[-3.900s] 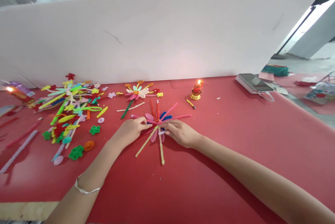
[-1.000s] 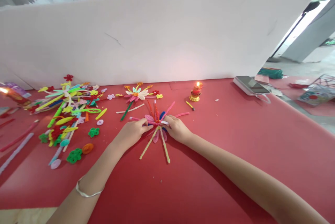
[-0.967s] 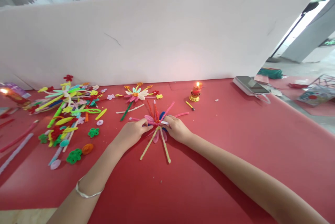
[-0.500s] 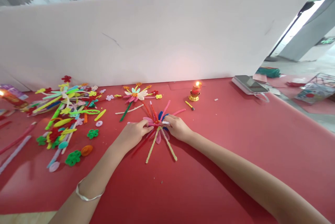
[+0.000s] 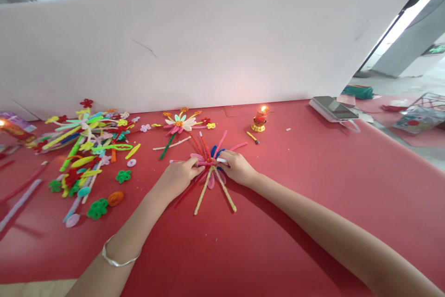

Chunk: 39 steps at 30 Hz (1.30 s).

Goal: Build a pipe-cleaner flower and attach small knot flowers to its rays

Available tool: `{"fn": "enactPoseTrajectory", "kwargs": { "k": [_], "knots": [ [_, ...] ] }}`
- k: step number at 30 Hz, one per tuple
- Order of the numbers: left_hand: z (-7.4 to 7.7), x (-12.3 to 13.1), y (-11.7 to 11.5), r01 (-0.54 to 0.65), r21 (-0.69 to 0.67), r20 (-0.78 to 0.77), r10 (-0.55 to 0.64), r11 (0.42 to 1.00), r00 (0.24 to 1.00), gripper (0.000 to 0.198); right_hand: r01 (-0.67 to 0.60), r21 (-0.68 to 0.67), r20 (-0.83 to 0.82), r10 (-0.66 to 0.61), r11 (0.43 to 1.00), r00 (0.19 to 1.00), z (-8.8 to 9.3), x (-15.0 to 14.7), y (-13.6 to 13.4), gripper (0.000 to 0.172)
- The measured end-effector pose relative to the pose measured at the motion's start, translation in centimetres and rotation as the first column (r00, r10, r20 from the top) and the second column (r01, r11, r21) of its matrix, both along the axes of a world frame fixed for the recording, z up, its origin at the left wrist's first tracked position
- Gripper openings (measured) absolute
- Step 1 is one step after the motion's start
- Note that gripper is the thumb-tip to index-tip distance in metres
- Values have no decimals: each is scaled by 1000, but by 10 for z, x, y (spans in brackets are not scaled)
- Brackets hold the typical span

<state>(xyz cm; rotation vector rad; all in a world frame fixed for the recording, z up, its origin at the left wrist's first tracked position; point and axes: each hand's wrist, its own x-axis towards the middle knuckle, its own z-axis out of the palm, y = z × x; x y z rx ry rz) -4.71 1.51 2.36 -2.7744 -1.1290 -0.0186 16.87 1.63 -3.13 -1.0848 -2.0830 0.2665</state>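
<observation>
A star-shaped bundle of pipe cleaners (image 5: 208,167) lies on the red table (image 5: 295,204), with pink, red, blue and yellow stems fanning out from one centre. My left hand (image 5: 177,177) pinches the bundle's left side with curled fingers. My right hand (image 5: 236,167) grips its right side, fingertips pressed at the centre. Two yellow stems (image 5: 215,192) point toward me. A finished flower with pale petals and a green stem (image 5: 179,125) lies just behind.
A heap of bright pipe-cleaner pieces and small flowers (image 5: 86,148) covers the left of the table. A lit red candle in a gold holder (image 5: 260,118) burns behind my hands. A white board (image 5: 208,42) walls the back. A phone (image 5: 333,108) lies far right.
The bundle has been turned a little under my fingers; the two yellow stems have swung to the right and a red stem now shows at lower left. Both hands stay on it.
</observation>
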Motion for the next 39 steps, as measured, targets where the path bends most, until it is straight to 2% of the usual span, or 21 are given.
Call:
{"fn": "enactPoseTrajectory", "kwargs": {
  "k": [5,9,14,24,39],
  "knots": [
    [0,1,1,-63,-68,14,64,996,998,32,0,8,-15,0,1000,1000,-1,1,1,17],
    [-2,2,1,-32,-59,17,33,998,999,32,-4,18,-42,5,1000,999,-2,1,1,17],
    [-2,3,1,-72,-82,34,75,994,997,35,-24,19,-68,25,1000,997,-2,1,0,18],
    [1,4,-2,-32,-45,15,32,999,999,38,-41,-7,-54,40,999,998,0,3,-2,16],
    [3,5,-2,-48,-60,17,49,997,999,38,-71,20,-16,72,997,997,-1,5,-3,17]
  ]
}}
